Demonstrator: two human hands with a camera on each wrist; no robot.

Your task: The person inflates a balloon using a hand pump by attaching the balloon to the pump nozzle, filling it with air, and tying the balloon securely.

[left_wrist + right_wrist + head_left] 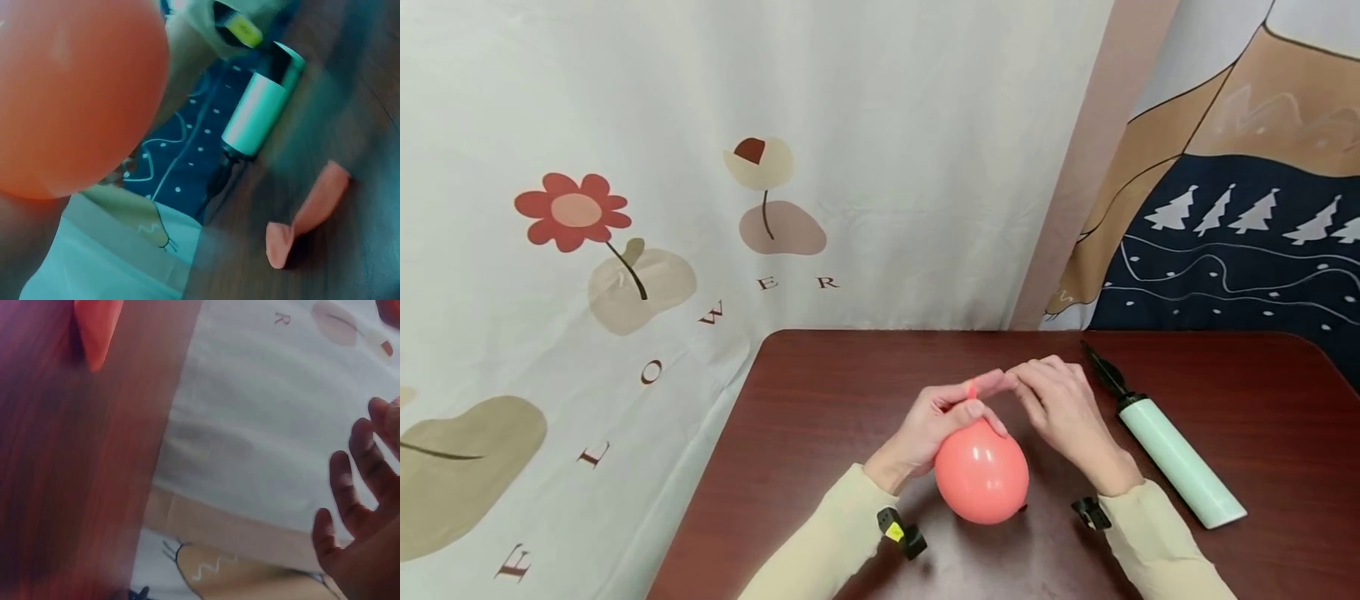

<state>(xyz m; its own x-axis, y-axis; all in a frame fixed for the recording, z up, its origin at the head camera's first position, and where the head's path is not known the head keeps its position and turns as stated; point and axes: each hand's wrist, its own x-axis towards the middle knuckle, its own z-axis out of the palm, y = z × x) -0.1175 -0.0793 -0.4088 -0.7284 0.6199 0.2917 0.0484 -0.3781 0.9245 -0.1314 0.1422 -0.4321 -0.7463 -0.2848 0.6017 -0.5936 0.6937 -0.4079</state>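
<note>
An inflated coral-red balloon [982, 473] hangs below my left hand [936, 421], which pinches it near the neck. The thin neck [973, 389] lies across the extended left index finger. My right hand [1060, 404] is just right of the left fingertips and seems to touch them. In the right wrist view the right hand [369, 506] has its fingers loosely spread; what the thumb and index finger meet is cut off. The balloon [75, 94] fills much of the left wrist view and hides most of the left hand.
A mint-green balloon pump [1180, 458] with a black nozzle lies on the dark red table [820, 400], right of my right arm. A limp uninflated balloon [315, 203] lies on the table. Printed curtains [910, 167] hang behind the table's far edge.
</note>
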